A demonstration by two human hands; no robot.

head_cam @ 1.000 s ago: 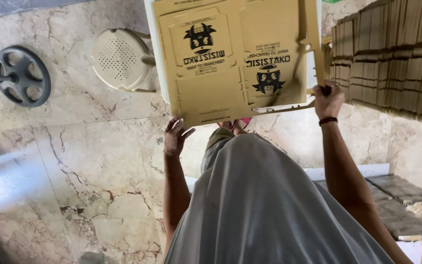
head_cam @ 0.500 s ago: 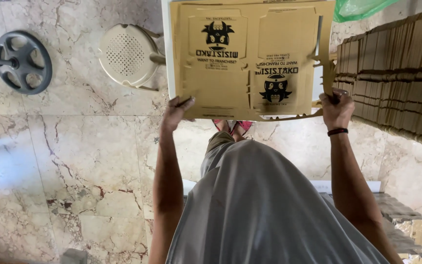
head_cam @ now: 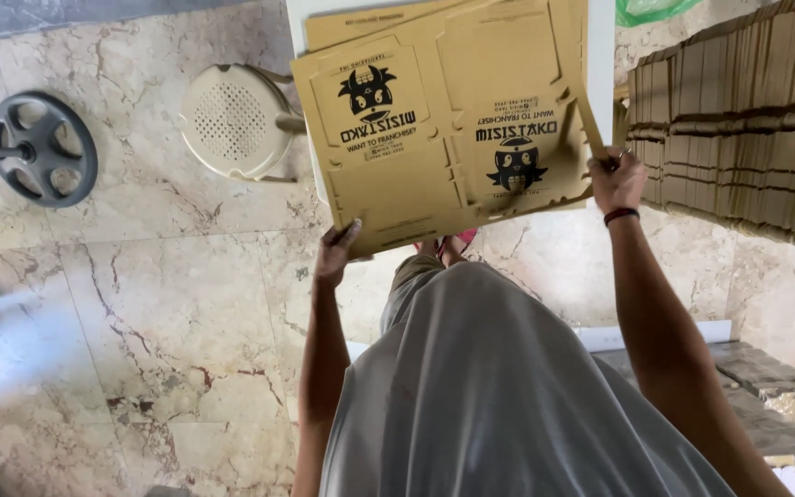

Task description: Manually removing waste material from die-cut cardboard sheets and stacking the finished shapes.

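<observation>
Overhead, two hands point(head_cam: 335, 253) point(head_cam: 616, 179) grip one carton blank point(head_cam: 443, 120) (flat).

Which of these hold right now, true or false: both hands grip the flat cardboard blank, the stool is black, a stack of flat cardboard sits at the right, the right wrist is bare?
1. Both the left hand and the right hand hold the flat cardboard blank. True.
2. The stool is black. False: it is cream-white plastic.
3. A cardboard stack sits at the right. True.
4. The right wrist is bare. False: it wears a dark wristband.
</observation>
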